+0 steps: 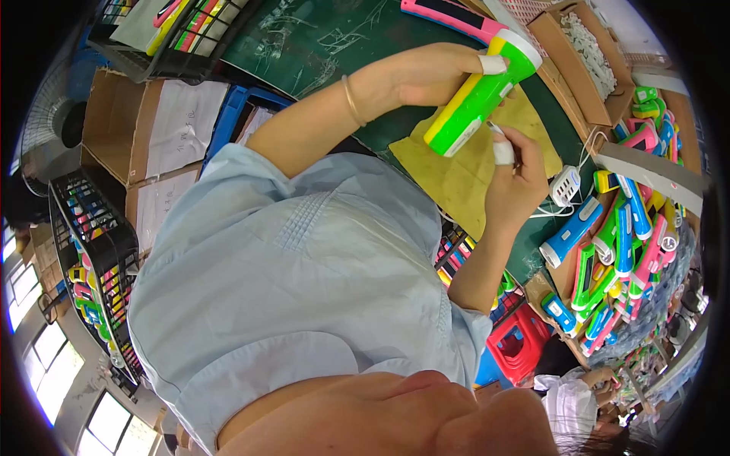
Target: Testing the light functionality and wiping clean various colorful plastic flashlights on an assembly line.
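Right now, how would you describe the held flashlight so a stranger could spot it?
Start at the dark green table, then find the yellow sheet on it. Over that sheet, the left hand holds a flashlight with a green-and-yellow body and white rim. Being in hand sets it apart from the loose flashlights piled at right.

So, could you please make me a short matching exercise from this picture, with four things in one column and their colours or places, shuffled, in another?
Things
1. Flashlight
2. Sheet
3. Multi-port charger
4. Stool

Descriptions
A. White, just to the right of the yellow material
B. Red, beyond the tabletop's lower right edge
C. Green and yellow, held in the left hand
D. Plain yellow, spread beneath the hands

Pairs: 1-C, 2-D, 3-A, 4-B
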A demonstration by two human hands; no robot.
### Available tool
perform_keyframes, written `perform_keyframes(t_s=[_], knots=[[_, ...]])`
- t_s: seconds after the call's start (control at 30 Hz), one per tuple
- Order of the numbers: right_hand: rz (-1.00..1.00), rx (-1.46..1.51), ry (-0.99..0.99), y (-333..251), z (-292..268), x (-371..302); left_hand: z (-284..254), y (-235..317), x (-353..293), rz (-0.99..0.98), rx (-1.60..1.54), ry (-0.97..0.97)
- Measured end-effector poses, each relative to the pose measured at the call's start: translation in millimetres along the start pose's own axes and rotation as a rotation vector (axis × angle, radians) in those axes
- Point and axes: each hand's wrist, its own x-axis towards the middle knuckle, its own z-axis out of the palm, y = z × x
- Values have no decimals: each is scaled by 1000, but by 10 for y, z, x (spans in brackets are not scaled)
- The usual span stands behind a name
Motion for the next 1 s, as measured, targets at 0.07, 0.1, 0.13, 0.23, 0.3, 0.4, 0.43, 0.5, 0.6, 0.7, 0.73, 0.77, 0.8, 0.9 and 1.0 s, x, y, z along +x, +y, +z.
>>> perform_keyframes(t_s=[0.07, 0.1, 0.13, 0.23, 0.3, 0.4, 0.43, 0.5, 0.6, 0.7, 0.73, 0.77, 0.8, 0.9, 1.0], knots=[[-152, -130, -8, -73, 52, 33, 72, -29, -68, -26, 6, 21], [-311, -265, -18, -98, 78, 55, 143, -52, -84, 16, 135, 128], [-381, -316, 15, -117, 110, 78, 184, -69, -84, 58, 263, 235], [-275, -93, -256, -15, -13, 187, 166, -95, -91, 100, 231, 208], [-112, 225, -512, -82, -222, 129, 132, -34, -124, 233, 88, 51], [-103, 325, -534, -199, -152, -70, 140, 23, -108, 456, 209, -52], [-286, 127, -401, -135, -69, -147, 182, 8, -112, 437, 117, -34], [-674, -58, -175, 87, 86, -320, 256, 7, -136, 380, 3, 26], [-859, -73, -230, 73, 22, -461, 175, -83, -146, 313, -147, 127], [-491, -185, -301, -14, -64, -470, 184, -164, -258, 339, -189, -106], [-187, -96, -147, -82, -12, -491, 159, -232, -254, 427, 24, -185], [-182, -8, -115, -71, 23, -431, 177, -305, -314, 475, 131, -183], [-176, 81, -80, -26, 93, -341, 173, -379, -385, 521, 239, -183], [147, 472, -244, 173, 257, -344, 246, -292, -393, 847, 982, -375], [56, 281, -223, 308, 266, -348, 132, -434, -435, 905, 1117, -332]])
